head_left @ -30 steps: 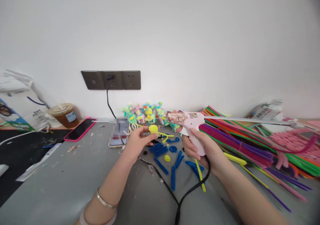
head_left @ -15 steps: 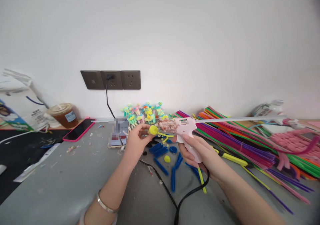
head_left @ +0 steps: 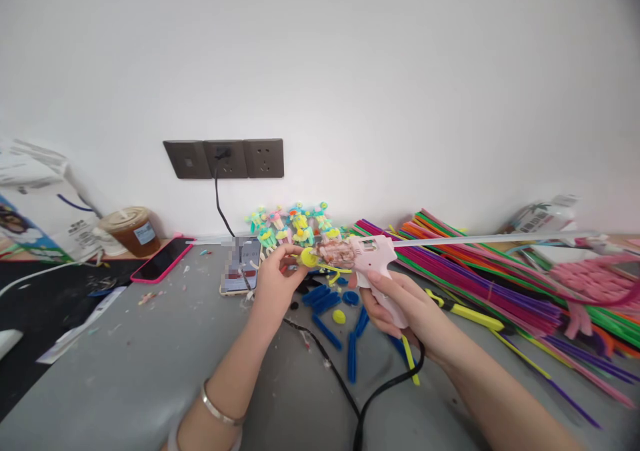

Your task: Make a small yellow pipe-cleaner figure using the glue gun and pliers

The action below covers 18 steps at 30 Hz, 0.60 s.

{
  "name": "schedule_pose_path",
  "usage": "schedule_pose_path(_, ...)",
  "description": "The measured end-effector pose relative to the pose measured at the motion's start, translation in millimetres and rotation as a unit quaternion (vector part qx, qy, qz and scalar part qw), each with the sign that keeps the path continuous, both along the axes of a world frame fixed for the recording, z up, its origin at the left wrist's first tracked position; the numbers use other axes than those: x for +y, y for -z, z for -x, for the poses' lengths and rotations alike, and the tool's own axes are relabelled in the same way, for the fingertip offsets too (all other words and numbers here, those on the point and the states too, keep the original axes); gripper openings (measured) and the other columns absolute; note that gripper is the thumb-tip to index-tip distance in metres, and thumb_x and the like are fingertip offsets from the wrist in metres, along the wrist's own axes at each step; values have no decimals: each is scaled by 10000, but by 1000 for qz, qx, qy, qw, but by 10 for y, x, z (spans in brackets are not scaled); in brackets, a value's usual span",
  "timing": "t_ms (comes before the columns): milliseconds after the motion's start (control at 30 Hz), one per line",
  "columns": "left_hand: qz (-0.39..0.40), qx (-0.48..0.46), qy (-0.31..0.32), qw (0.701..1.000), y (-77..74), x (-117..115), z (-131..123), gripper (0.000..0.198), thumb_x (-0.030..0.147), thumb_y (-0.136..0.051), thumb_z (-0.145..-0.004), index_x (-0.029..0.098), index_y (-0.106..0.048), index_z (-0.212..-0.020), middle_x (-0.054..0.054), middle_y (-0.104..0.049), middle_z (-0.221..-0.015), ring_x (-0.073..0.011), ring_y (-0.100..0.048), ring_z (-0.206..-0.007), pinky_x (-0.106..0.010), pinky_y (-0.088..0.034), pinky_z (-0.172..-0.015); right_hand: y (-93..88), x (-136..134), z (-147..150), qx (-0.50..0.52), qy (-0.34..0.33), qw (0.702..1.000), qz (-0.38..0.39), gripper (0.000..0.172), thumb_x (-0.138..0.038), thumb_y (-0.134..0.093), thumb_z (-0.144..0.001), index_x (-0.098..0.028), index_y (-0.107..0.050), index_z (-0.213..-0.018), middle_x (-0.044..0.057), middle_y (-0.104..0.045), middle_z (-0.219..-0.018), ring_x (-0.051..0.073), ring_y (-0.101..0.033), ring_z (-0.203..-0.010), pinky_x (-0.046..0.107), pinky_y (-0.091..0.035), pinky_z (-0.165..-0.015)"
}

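Observation:
My left hand (head_left: 277,279) pinches a yellow coiled pipe cleaner piece (head_left: 309,258) between thumb and fingers. Wrapped round the handle of a pink glue gun (head_left: 371,253), my right hand (head_left: 405,299) points its nozzle left at the coil. The nozzle tip is at the coil, but whether they touch is unclear. A long clear glue stick (head_left: 480,239) juts from the gun's back. Below the hands lie several blue pipe cleaner pieces (head_left: 352,359), a small blue ring (head_left: 351,298) and a yellow ball-like piece (head_left: 339,316).
Small colourful figures (head_left: 299,219) stand by the wall. Bundled pipe cleaners (head_left: 480,291) and a yellow-handled cutter (head_left: 477,316) lie right. A black cord (head_left: 383,387) crosses the grey table. Left are a phone (head_left: 239,274), a pink-edged phone (head_left: 163,261) and a drink cup (head_left: 131,231).
The nozzle and the yellow coil have come closer together. The whole view has shifted slightly; both hands keep their hold.

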<state>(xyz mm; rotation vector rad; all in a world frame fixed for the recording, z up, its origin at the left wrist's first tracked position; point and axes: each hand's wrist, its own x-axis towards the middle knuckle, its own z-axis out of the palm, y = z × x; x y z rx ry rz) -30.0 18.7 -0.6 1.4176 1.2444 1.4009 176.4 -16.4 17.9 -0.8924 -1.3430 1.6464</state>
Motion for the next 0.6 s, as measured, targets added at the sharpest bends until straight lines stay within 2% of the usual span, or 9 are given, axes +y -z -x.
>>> schedule_pose_path(600,-12,-9,-7,1000,8,-5,-10,177,244,-715,-693,186,-645,-844,-48,-698,-864,-180,-657,-814,-267,-535,-708,0,-15,4,-17,6,1000,-15,454,-595,-551,-886,-142,-566,-873,-84,-397,-477,44,-308,-333,201,-188,-356)
